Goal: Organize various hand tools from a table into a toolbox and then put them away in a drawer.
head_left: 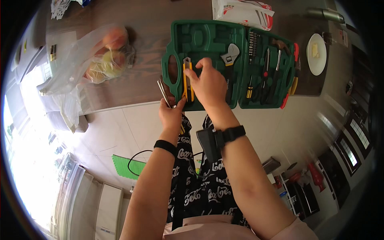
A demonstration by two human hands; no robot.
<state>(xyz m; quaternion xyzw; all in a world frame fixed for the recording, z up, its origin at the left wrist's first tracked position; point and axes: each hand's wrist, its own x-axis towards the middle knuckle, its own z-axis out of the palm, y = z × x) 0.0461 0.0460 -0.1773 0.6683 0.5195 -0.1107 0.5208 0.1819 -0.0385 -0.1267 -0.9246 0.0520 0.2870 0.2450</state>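
Observation:
A green tool case point(204, 27) lies spread open on the table. In its left half stands a yellow utility knife point(188, 82), lengthwise beside the case's handle. My left hand point(171, 114) is closed around slim screwdrivers with metal shafts point(163, 93); a bit of yellow handle shows below the hand. Its thumb is at the knife's near end. Over the case, my right hand point(210, 85) has thumb and index finger apart, the thumb tip by the knife's upper part; its other fingers are partly hidden. An adjustable wrench point(231, 55) sits to the right of that hand.
The case's right half holds a hammer point(279, 60), a small yellow screwdriver point(249, 90), pliers point(266, 72) and a row of bits point(253, 47). A plastic bag of fruit point(108, 60) lies left, a tissue pack point(244, 14) behind, a white plate point(316, 60) right.

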